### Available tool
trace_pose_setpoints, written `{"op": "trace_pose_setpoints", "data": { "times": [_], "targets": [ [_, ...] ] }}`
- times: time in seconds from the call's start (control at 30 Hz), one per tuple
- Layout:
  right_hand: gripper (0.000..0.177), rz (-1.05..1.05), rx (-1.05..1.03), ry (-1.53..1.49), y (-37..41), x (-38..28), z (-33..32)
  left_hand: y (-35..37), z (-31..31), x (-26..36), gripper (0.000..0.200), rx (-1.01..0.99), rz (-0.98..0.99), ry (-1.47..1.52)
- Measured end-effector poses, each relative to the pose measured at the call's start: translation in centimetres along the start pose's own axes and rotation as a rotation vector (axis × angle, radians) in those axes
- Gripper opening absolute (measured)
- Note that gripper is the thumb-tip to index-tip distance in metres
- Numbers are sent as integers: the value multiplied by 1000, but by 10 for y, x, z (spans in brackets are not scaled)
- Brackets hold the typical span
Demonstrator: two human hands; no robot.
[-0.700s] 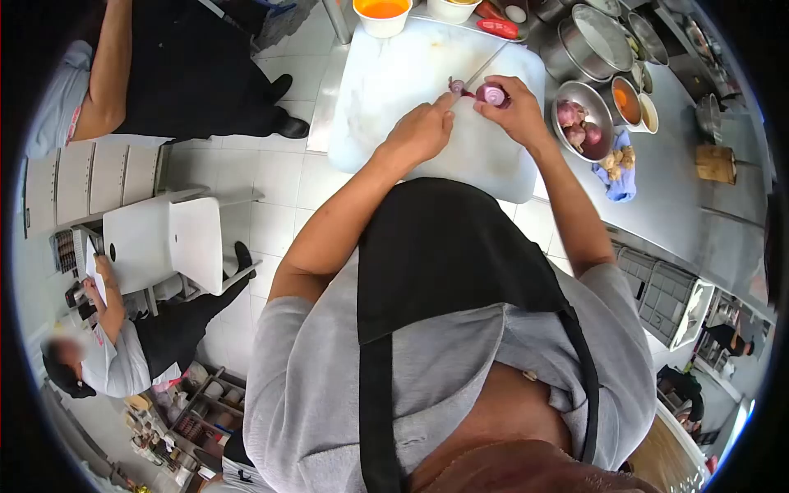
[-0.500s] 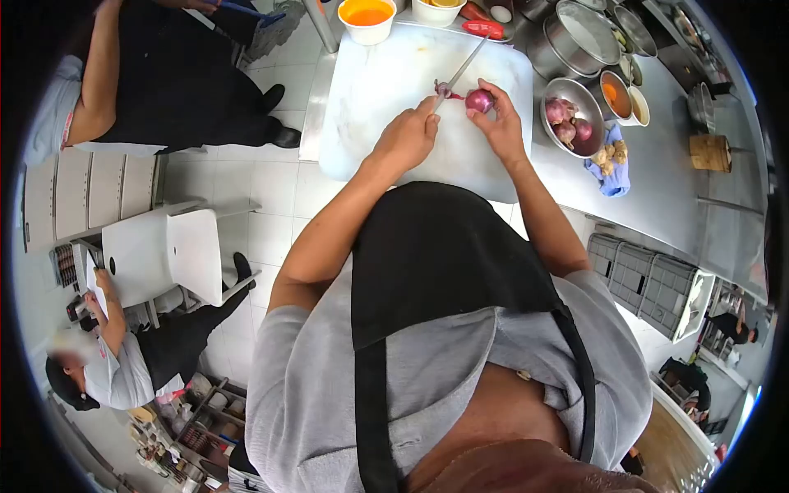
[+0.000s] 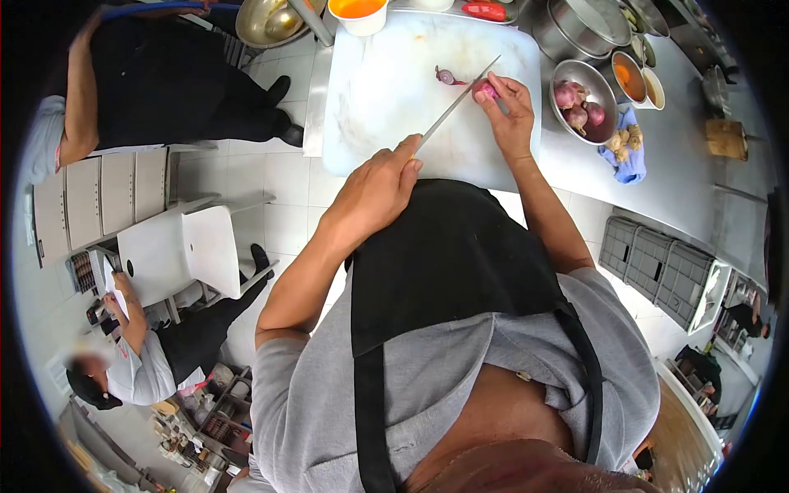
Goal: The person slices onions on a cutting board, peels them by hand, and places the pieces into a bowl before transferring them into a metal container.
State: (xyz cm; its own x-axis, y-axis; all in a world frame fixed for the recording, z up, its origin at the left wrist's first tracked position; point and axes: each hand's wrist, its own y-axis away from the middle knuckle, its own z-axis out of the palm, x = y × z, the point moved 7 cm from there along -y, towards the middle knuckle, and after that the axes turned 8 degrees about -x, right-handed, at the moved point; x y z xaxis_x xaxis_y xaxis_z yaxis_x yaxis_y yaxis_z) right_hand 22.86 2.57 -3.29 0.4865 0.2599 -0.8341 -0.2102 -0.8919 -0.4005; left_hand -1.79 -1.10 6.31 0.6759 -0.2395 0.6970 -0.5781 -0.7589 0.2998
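Note:
My left hand (image 3: 371,191) is closed round the handle of a knife (image 3: 454,107), whose blade points up and to the right over the white cutting board (image 3: 370,99). The fingers of my right hand (image 3: 508,119) hold a red onion (image 3: 486,89), partly hidden by them, near the board's right side. The blade passes close to the onion; contact is unclear. A small cut onion piece (image 3: 446,76) lies on the board, left of the blade.
Right of the board are a metal bowl of red onions (image 3: 583,103), ginger (image 3: 625,141) on a blue cloth, and pots (image 3: 579,29). An orange-filled tub (image 3: 358,15) and red pepper (image 3: 485,10) stand beyond it. Two people (image 3: 177,82) (image 3: 140,361) are at the left.
My left hand has drawn the knife back toward my body, down and left. The onion is turned and more covered by my right fingers. The whole view has shifted slightly.

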Motion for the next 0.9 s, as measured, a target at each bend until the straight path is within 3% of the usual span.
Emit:
{"op": "trace_pose_setpoints", "data": {
  "times": [0.37, 0.57, 0.77, 0.9],
  "targets": [
    [40, -11, 8, 36, 0, 2, -1, -12, 0, 9, 37, -62, 55, 9],
    [39, 2, 24, -26, 0, 5, -1, -58, 16, 14, 34, 44, 183, -27],
    [38, 22, 38, -41, -2, 7, -3, -26, 10, 5, 34, 31, 137, -62],
    [38, 68, 28, -82, -1, 11, -2, -61, 19, 10, 34, 33, 133, -39]
  ]
}}
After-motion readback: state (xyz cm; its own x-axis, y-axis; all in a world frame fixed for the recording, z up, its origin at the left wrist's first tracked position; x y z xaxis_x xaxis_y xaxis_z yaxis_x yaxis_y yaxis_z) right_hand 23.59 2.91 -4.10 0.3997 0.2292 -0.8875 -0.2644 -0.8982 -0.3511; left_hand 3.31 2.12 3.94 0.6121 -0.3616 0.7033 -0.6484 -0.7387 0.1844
